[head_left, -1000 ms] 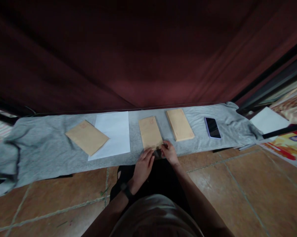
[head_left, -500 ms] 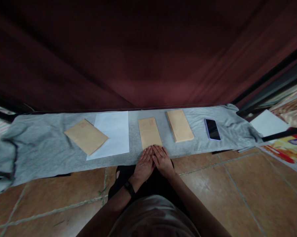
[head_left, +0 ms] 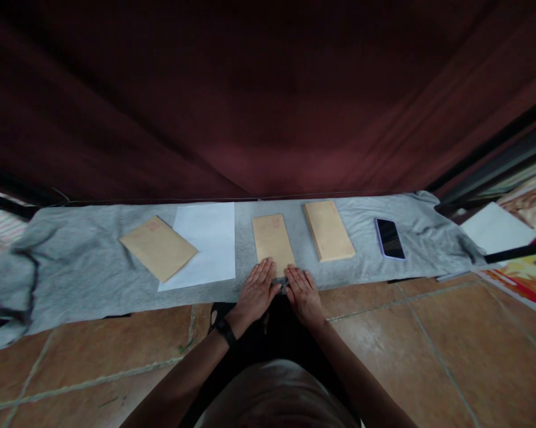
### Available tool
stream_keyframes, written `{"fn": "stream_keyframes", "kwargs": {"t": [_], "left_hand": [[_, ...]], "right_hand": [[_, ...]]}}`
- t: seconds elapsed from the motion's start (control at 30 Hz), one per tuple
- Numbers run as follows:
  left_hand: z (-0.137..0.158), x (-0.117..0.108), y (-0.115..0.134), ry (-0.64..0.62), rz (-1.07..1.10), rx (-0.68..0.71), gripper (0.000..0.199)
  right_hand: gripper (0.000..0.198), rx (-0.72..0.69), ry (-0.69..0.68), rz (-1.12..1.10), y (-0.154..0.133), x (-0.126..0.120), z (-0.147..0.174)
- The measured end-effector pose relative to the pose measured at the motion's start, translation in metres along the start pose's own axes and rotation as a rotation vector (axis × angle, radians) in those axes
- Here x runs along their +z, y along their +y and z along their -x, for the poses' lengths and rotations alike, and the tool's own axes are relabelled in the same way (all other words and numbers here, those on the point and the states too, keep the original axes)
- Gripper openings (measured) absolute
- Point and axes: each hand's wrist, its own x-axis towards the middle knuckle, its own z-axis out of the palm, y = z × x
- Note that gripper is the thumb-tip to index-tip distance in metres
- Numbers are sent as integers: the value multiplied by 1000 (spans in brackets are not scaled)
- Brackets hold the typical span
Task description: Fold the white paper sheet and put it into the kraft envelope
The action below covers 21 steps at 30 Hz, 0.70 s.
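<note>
A brown paper envelope (head_left: 273, 238) with a faint red printed mark lies flat in front of me, its near end partly under my fingers. My left hand (head_left: 256, 292) rests with fingers stretched out over the envelope's near left corner. On the near right corner, my right hand (head_left: 304, 295) lies flat, fingers extended. The two thumbs point toward each other at the near edge. To the right sits a stack of brown envelopes (head_left: 330, 230). Over on the left, another brown envelope (head_left: 159, 248) overlaps white paper (head_left: 214, 241).
A grey cloth (head_left: 84, 267) covers the narrow surface. Toward its right end lies a phone (head_left: 389, 239) in a pale purple case. A dark red curtain (head_left: 268, 119) hangs behind. Beyond the right end are a white sheet (head_left: 497, 229) and a dark bar (head_left: 517, 251).
My hands have moved apart from the middle of the envelope's near end, the left hand to the left and the right hand to the right. The view has shifted slightly.
</note>
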Motion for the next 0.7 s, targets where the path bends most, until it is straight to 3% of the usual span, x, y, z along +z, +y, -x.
{"fn": "stream_keyframes", "kwargs": {"t": [0.4, 0.7], "left_hand": [[-122, 9, -47, -101, -57, 166, 55], [-170, 13, -78, -155, -66, 122, 59]], "right_hand": [[51, 44, 24, -24, -4, 1, -3], [52, 64, 24, -23, -5, 2, -5]]}}
